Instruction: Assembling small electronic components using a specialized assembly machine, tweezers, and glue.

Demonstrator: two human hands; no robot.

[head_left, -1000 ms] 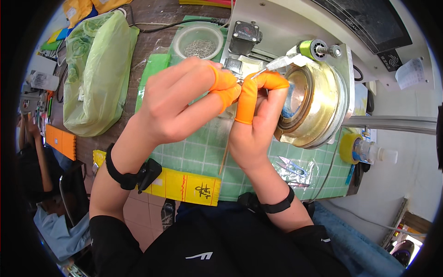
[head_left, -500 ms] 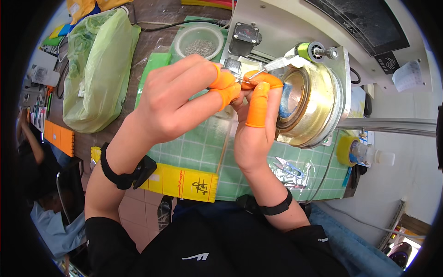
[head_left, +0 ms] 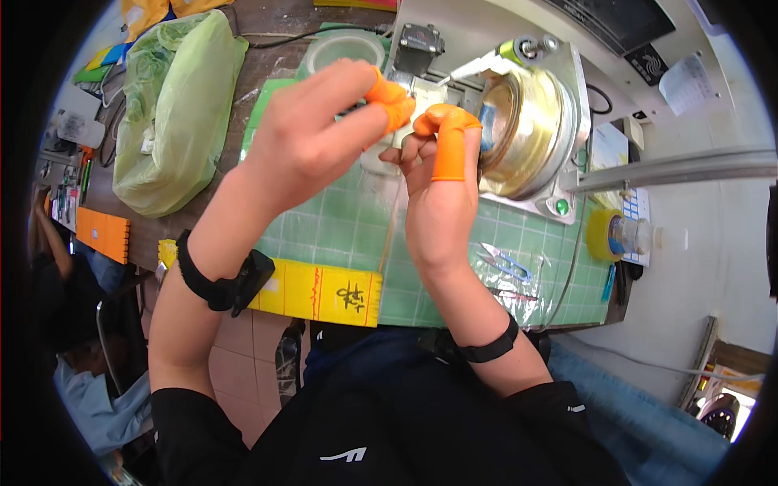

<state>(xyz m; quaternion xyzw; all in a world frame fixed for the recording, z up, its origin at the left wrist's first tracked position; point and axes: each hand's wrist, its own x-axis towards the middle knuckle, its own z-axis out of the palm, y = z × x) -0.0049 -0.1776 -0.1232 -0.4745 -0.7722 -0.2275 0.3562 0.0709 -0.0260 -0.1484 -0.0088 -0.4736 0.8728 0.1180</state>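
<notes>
Both of my hands are raised over a green gridded mat (head_left: 324, 219), in front of a machine with a round brass-coloured drum (head_left: 531, 130). My left hand (head_left: 316, 121), wearing orange finger cots, has its thumb and finger pressed together; whatever lies between them is too small to make out. A little apart from it, my right hand (head_left: 442, 174) is closed, its cot-covered index finger bent against the thumb. What it holds, if anything, is hidden. Just beyond my fingers are a pale block (head_left: 428, 93) and a thin white nozzle (head_left: 470, 71).
A round translucent bowl (head_left: 379, 50) stands behind my left hand. Thread snips (head_left: 506, 263) lie on plastic at the right. A yellow strip (head_left: 340, 293) lies along the front edge, a green plastic bag (head_left: 174, 121) at the left. A metal bar (head_left: 673, 168) juts out rightward.
My hands have drawn slightly apart; earlier their fingertips met around a small metallic piece near the nozzle. The whole view has shifted, and a green button on the machine's base now shows.
</notes>
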